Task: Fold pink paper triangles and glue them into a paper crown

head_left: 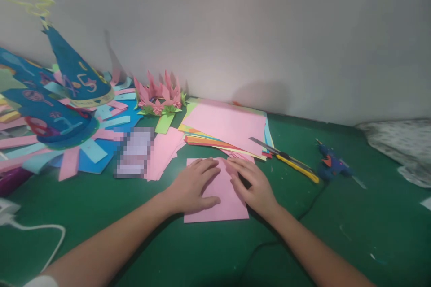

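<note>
A sheet of pink paper [222, 210] lies on the green table in front of me. My left hand [193, 186] rests flat on its left half, fingers stretched toward the top edge and thumb apart. At the upper right of the sheet, my right hand [254, 184] has its fingers bent and closed on the paper's edge, which looks lifted or folded there. The fingers partly hide that corner. Just beyond both hands is a stack of coloured paper [225, 121] with pink on top.
A yellow utility knife [296, 167] leans on the stack's right corner. Farther right lies a blue glue gun [333, 163] with a dark cord. To the left are pink paper pieces [164, 152], a blurred phone [134, 152], a pink paper crown [160, 96] and blue cone hats [77, 67].
</note>
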### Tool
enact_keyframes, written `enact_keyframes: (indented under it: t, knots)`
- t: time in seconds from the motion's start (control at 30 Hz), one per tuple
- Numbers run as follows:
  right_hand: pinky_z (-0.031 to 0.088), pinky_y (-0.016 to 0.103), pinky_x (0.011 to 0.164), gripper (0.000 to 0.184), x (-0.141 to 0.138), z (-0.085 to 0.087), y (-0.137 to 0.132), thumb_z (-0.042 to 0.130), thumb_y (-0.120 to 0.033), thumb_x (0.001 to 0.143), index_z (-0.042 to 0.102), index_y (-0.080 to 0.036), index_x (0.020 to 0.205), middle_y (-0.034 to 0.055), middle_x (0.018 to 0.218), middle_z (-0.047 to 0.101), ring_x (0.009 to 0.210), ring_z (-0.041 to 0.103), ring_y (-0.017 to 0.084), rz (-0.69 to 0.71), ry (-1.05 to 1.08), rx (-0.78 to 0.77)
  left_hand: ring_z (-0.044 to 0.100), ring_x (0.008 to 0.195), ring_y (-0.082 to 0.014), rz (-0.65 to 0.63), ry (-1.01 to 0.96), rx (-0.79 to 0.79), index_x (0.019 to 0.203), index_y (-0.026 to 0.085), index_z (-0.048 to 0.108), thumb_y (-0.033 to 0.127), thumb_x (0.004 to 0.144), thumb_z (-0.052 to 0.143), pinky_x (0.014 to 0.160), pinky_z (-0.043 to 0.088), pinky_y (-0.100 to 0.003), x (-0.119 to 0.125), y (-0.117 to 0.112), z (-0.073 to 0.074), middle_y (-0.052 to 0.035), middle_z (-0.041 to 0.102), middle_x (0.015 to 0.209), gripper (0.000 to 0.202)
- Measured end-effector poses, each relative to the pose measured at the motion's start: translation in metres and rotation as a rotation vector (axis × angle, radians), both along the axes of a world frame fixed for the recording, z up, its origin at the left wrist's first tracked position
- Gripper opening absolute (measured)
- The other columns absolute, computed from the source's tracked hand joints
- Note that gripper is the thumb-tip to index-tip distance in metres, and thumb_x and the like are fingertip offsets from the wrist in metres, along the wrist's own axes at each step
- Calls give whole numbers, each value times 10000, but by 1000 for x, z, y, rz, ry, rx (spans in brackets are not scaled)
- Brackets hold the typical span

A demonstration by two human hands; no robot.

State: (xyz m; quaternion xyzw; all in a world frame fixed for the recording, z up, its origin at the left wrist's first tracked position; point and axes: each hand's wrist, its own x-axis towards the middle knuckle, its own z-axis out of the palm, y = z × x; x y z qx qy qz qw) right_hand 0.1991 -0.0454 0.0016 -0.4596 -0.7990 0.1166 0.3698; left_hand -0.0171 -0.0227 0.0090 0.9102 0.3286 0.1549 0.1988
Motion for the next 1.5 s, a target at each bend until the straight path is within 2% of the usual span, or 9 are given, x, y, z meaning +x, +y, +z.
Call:
enact_keyframes:
  t: [0.13,0.23,0.33,0.4,0.7,0.87,1.1,1.33,1.5]
  knots:
    - [458,436,930,390,-1,3,-1,440,-134,870,555,-264,1219,71,1159,628,1091,558,219,144,-24,8,381,1258,-305,59,-71,1,1241,187,422,488,709,660,1040,329,-495,3,-3,-5,-149,411,1354,656]
    - [438,460,955,392,-5,4,-3,426,-125,877,544,-245,1230,77,1155,635,1119,543,223,269,-87,2,429,1186,-318,115,-121,5,1138,178,440,485,657,703,971,396,-486,4,-3,-9,-160,450,1247,628]
    - [434,460,967,375,-9,4,-4,417,-126,882,558,-228,1215,83,1136,646,1125,542,224,325,-147,-31,460,1110,-318,132,-171,27,1127,177,409,459,626,731,931,410,-504,5,-2,-10,-145,479,1142,658]
    - [438,449,968,371,-9,4,-4,409,-123,884,567,-226,1204,83,1136,646,1124,544,219,339,-163,-61,451,1109,-315,118,-167,30,1166,187,389,449,630,732,937,399,-508,5,-1,-9,-135,481,1140,689]
    - [432,426,977,252,-4,12,-6,456,-138,841,610,-223,1022,77,1155,641,1160,529,216,346,-207,-154,417,1174,-314,47,-42,31,1224,176,447,504,720,641,988,361,-474,4,-1,0,-139,458,1267,632]
    - [460,420,946,242,-3,11,-8,464,-150,827,592,-211,1023,106,1165,634,1163,534,224,287,-212,-170,402,1204,-313,36,-29,30,1226,154,457,512,733,629,1021,334,-468,3,0,0,-146,461,1297,633]
    - [426,411,986,194,-2,6,-5,484,-158,845,605,-215,985,86,1139,647,1179,518,207,303,-208,-185,402,1216,-299,34,5,34,1221,121,453,536,735,625,1034,339,-449,1,1,1,-156,456,1303,662]
    - [421,404,992,195,-3,6,-5,454,-165,884,606,-216,995,72,1152,643,1174,515,199,333,-264,-143,411,1216,-292,51,31,52,1212,142,457,568,785,555,1028,357,-446,2,0,-1,-146,452,1303,611]
    - [438,412,982,212,-3,6,-6,452,-173,887,616,-206,1016,94,1149,644,1166,528,209,318,-279,-116,406,1229,-294,56,35,56,1231,133,446,567,779,562,1037,353,-441,1,0,-3,-153,445,1314,637]
